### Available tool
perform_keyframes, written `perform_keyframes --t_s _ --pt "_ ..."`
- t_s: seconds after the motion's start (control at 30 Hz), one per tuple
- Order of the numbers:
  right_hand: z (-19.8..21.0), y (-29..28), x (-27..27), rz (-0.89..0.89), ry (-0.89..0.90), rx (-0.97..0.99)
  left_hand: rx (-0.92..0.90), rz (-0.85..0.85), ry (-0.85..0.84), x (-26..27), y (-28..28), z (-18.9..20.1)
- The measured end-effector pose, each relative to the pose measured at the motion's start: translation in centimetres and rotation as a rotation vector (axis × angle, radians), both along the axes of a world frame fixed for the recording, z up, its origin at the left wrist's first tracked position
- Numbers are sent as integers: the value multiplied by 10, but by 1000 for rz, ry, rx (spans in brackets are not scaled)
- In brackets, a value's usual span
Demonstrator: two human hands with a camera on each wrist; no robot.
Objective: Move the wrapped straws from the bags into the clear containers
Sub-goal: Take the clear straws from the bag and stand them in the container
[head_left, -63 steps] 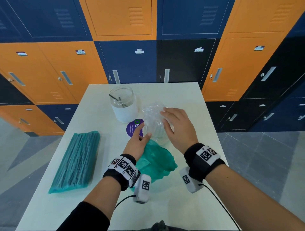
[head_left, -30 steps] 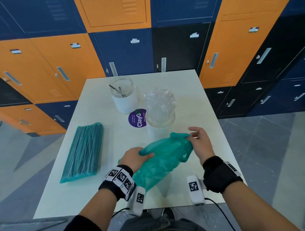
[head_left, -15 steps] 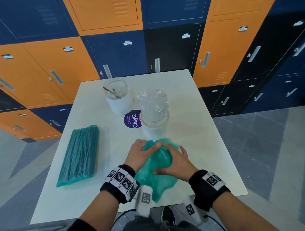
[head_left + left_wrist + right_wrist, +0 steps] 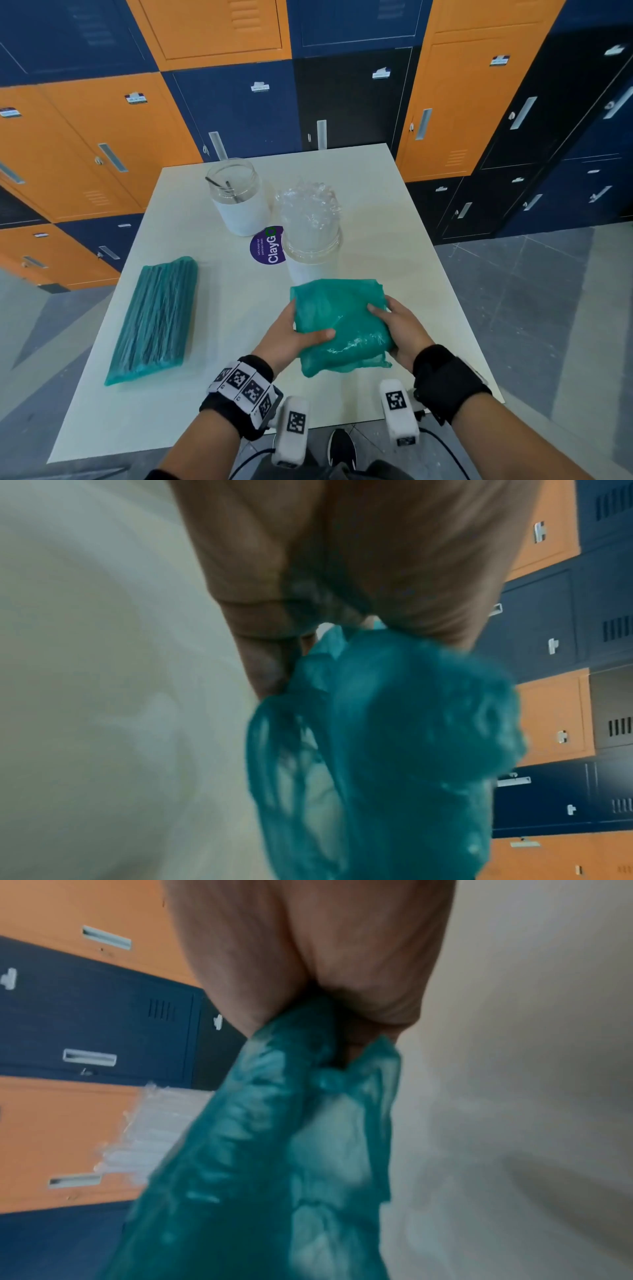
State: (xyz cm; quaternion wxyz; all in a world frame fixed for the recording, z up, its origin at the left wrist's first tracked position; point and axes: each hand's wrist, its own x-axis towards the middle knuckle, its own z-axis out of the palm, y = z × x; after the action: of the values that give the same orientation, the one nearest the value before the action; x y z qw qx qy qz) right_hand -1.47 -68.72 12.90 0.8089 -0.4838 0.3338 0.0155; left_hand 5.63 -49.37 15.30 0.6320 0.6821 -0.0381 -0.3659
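Both hands, left hand (image 4: pixel 289 337) and right hand (image 4: pixel 400 330), clamp the limp, emptied teal plastic bag (image 4: pixel 339 325) by the table's near edge, probably folding it aside; the wrapped straws (image 4: pixel 308 209) stand in the clear glass jar (image 4: pixel 313 245) mid-table.

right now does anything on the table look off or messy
Nothing is spilled or broken. The near jar is stuffed with wrapped straws bulging above its rim, the far jar holds very few, and both hands hold a crumpled green bag.
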Motion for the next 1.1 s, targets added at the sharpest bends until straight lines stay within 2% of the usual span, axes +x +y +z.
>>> perform_keyframes --t_s 0.1,0.23,0.33,0.4,0.47,0.53,0.6,0.63,0.73,0.83,0.9,0.97,1.0,1.1 --pt "3 -6 1 -34 -6 50 106 39 -91 0 1 -11" --pt "0 -12 0 -104 -7 107 105 204 -76 5 2 -13" --pt "-2 -19 -5 -120 -14 103 91 150 -22 9 4 -12" --pt "1 -22 -5 -105 -6 64 159 140 -54 9 2 -11" --pt "1 -21 -1 -39 23 -171 233 191 -139 9 -2 -9" --pt "3 -17 2 -12 41 -559 257 218 -239 8 -6 -3" --pt "7 -8 4 -28 -59 -811 287 196 -329 9 -10 -3" --pt "10 -1 4 -9 -120 -854 294 194 -366 10 -11 -6" --pt "15 18 8 181 -130 -731 271 198 -401 12 -15 -11" --pt "10 28 9 354 -24 -499 171 149 -286 8 -21 -3" --pt "10 29 7 355 -41 -340 72 125 -197 5 -22 2" --pt "10 27 8 302 -69 -318 2 117 -120 4 -18 2" --pt "9 23 9 275 -69 -403 -17 111 -96 5 -16 0" --pt "5 6 14 190 -20 -867 5 119 -105 6 -8 -7"
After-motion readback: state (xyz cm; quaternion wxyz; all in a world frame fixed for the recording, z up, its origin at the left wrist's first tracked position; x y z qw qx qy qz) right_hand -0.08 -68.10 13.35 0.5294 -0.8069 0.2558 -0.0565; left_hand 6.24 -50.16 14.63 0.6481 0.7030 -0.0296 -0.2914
